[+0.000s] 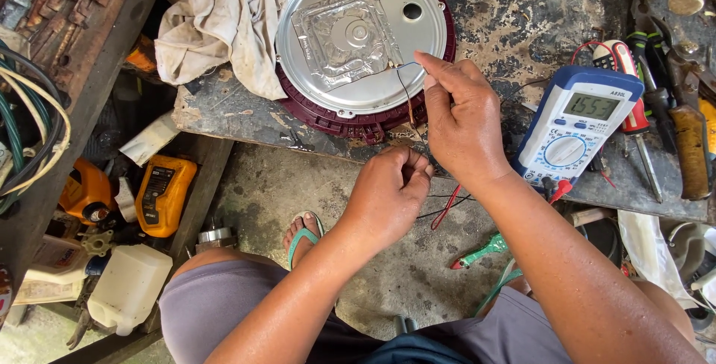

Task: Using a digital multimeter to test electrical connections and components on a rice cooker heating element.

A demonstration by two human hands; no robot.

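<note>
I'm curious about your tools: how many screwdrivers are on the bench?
2 that I can make out: a red-handled screwdriver beside the blue meter, and a dark-handled screwdriver just right of it. Others may hide in the pile.

Repair workshop, small and informal. Worktop (522, 6) is scarred, paint flaking. Digital multimeter (578, 125) sits on it beside screwdrivers (643, 121) and worn hand tools (690, 148). Upturned appliance base (358, 43) with a grimy rag (224, 21). Concrete floor (268, 192), yellow meter (162, 194), plastic jug (128, 288), cable coils (30, 133) piled at the side.
</note>
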